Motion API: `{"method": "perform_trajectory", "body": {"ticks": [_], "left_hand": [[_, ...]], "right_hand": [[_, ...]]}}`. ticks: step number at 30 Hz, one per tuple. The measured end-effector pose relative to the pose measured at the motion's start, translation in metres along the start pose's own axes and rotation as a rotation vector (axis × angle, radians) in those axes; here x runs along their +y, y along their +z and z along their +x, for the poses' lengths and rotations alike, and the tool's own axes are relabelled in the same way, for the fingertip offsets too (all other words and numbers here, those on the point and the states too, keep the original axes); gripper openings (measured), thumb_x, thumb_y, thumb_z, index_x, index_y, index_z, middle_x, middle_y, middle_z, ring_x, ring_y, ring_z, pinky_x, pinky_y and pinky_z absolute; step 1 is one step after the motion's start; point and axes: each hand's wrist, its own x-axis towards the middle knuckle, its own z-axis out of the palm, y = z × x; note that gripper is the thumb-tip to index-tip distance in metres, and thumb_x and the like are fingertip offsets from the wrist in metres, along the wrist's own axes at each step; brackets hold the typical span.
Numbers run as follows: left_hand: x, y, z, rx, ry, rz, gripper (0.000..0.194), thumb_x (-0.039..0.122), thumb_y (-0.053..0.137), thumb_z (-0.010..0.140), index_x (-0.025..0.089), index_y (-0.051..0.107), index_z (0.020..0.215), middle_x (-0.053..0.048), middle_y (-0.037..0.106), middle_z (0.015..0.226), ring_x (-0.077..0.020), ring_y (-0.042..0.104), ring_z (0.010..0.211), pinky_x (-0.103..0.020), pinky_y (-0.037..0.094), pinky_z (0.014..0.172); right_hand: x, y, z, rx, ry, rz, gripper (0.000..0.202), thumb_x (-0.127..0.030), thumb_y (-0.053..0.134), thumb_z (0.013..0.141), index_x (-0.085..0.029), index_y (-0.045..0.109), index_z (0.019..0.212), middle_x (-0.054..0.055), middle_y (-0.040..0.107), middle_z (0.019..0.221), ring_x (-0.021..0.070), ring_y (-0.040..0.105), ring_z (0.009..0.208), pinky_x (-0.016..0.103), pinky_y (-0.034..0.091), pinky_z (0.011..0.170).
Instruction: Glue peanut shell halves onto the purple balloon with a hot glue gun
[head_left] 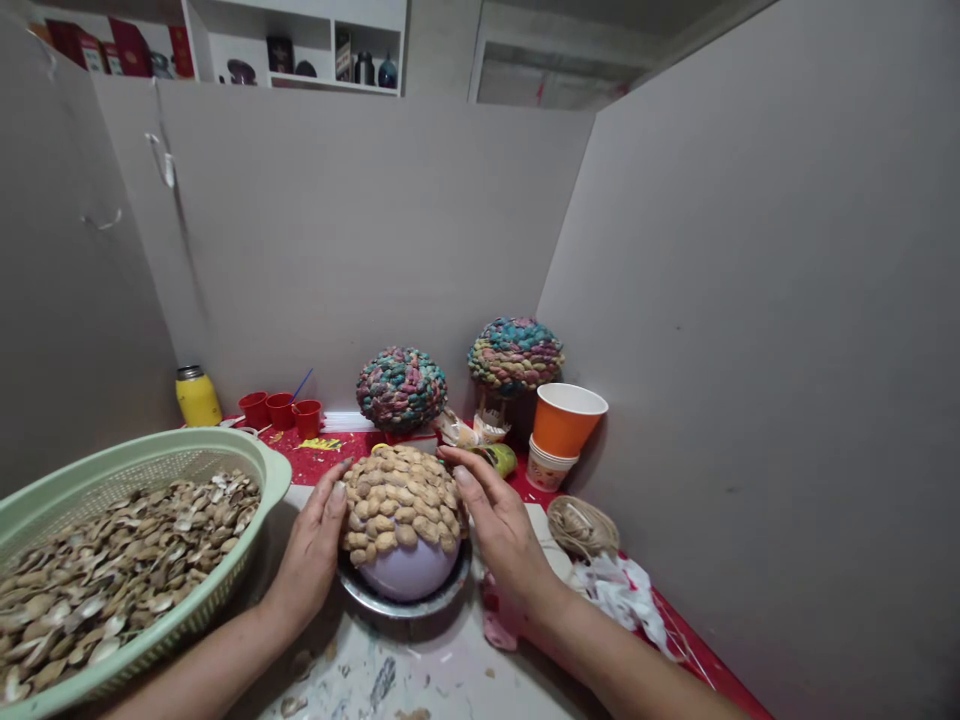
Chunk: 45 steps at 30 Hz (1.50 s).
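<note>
A pale purple balloon (409,572), its upper part covered with rows of peanut shells (405,497), sits in a shallow metal bowl (409,608). Against its left side rests my left hand (313,535), fingers together and pointing forward. My right hand (506,520) lies along the right side, fingertips on the shells. Between them, the two hands hold the balloon. Bare purple shows on the side facing me. The bowl stands on a grey, paint-stained board (435,670).
To the left, a green colander (274,480) holds many shell halves. Behind are red cups (280,410), a yellow bottle (197,398) and two colourful shell-covered balls (401,388). Paper cups (566,420), twine (583,527) and a white plastic bag (624,598) lie right. Grey partitions (375,220) surround the table.
</note>
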Motion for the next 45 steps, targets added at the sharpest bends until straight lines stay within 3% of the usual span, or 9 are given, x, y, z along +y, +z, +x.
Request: {"method": "perform_trajectory", "body": {"ticks": [9,15,23,32,45], "left_hand": [[-0.013,0.007,-0.008,0.019,-0.079,0.004,0.071,0.061,0.033,0.094,0.016,0.036,0.148,-0.013,0.033,0.159,-0.0241,0.025,0.148,-0.043,0.014,0.122],[-0.011,0.006,-0.008,0.026,-0.089,-0.018,0.069,0.062,0.035,0.094,0.017,0.041,0.145,-0.013,0.041,0.155,-0.0237,0.029,0.147,-0.044,0.016,0.122],[-0.017,-0.001,0.001,0.122,-0.105,-0.027,0.054,0.056,0.042,0.093,0.021,0.058,0.130,-0.010,0.049,0.150,-0.0266,0.033,0.145,-0.048,0.018,0.121],[0.004,0.001,-0.003,0.092,-0.058,-0.061,0.047,0.051,0.039,0.094,0.023,0.070,0.116,-0.007,0.069,0.128,-0.0266,0.056,0.128,-0.045,0.038,0.113],[-0.010,0.000,-0.004,0.134,-0.075,-0.029,0.054,0.055,0.037,0.095,0.020,0.063,0.127,-0.011,0.059,0.142,-0.0269,0.044,0.139,-0.048,0.025,0.118]], "right_hand": [[0.026,-0.001,0.016,-0.071,0.137,0.002,0.058,-0.068,0.045,0.089,-0.024,0.065,0.121,0.009,0.065,0.127,0.0274,0.054,0.123,0.043,0.039,0.108],[0.013,-0.004,0.017,-0.166,0.108,0.006,0.061,-0.072,0.042,0.089,-0.023,0.070,0.111,0.008,0.070,0.118,0.0280,0.056,0.122,0.043,0.043,0.105],[0.010,-0.011,0.017,-0.177,0.102,-0.052,0.052,-0.063,0.045,0.092,-0.021,0.069,0.112,0.008,0.070,0.114,0.0289,0.062,0.110,0.043,0.048,0.096],[0.013,-0.010,0.018,-0.161,0.099,-0.096,0.048,-0.059,0.044,0.092,-0.021,0.070,0.103,0.006,0.071,0.100,0.0268,0.063,0.098,0.036,0.052,0.079],[0.020,-0.013,0.024,-0.132,0.094,-0.108,0.043,-0.058,0.044,0.091,-0.020,0.065,0.085,0.003,0.065,0.077,0.0218,0.061,0.075,0.031,0.049,0.065]]}}
